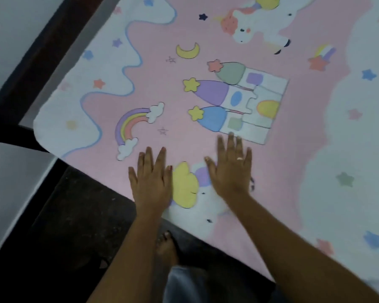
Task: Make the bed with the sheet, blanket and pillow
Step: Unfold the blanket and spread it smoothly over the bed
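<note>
Sheet (293, 162) laid smooth, left hand (151, 182) and right hand (230, 169) pressing it with grips spread; blanket and pillow seemingly remain.

— Any words or numbers to read on the sheet (179, 136)?
— None. Its print is pictures only: a moon (188, 51), a rainbow (130, 125), a castle (245, 101). No label or brand can be read anywhere.

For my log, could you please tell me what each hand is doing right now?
Left hand: open, fingers straight, flat on the pink bedcover.
Right hand: open, flat on it too.
</note>
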Demonstrator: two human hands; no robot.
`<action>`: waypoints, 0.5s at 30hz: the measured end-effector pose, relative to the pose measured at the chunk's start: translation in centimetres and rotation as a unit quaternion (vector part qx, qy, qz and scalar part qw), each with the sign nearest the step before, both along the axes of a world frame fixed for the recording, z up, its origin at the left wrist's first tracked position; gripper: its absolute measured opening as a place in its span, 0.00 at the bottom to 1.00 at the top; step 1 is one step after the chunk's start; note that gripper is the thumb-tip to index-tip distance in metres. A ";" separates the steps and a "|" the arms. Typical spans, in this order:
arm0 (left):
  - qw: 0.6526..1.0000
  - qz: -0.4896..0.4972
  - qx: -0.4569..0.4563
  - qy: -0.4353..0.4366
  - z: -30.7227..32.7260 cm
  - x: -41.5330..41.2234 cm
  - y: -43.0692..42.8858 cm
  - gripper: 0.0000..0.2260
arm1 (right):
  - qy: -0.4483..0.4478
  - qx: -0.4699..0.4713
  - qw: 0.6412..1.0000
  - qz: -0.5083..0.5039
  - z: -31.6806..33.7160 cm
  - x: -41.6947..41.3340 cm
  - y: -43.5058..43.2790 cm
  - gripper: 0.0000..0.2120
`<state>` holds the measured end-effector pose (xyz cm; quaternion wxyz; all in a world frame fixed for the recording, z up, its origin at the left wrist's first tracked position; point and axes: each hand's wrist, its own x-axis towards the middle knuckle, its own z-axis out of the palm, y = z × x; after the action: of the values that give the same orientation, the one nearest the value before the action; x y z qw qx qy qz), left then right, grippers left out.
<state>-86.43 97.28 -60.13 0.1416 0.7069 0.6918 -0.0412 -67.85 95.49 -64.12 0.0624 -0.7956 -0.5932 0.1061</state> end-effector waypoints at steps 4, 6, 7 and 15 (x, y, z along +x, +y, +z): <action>1.000 0.010 -0.010 0.023 0.8 -7.8 3.2 0.24 | 0.076 0.002 0.994 0.075 1.5 -13.3 1.6 0.32; 0.999 0.042 -0.029 0.016 1.6 -12.2 5.8 0.23 | 0.092 -0.004 0.980 0.175 2.4 -19.0 2.5 0.31; 0.998 0.058 -0.032 0.011 2.0 -14.2 7.1 0.23 | 0.100 -0.008 0.965 0.242 2.9 -20.9 3.3 0.29; 0.996 0.078 -0.016 -0.044 3.0 -22.5 16.5 0.24 | 0.098 -0.004 0.993 0.069 2.1 -14.9 16.0 0.27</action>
<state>-108.98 113.79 -57.13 0.1856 0.6498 0.7370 -0.0097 -82.78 111.46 -62.06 0.1102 -0.7388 -0.6371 0.1900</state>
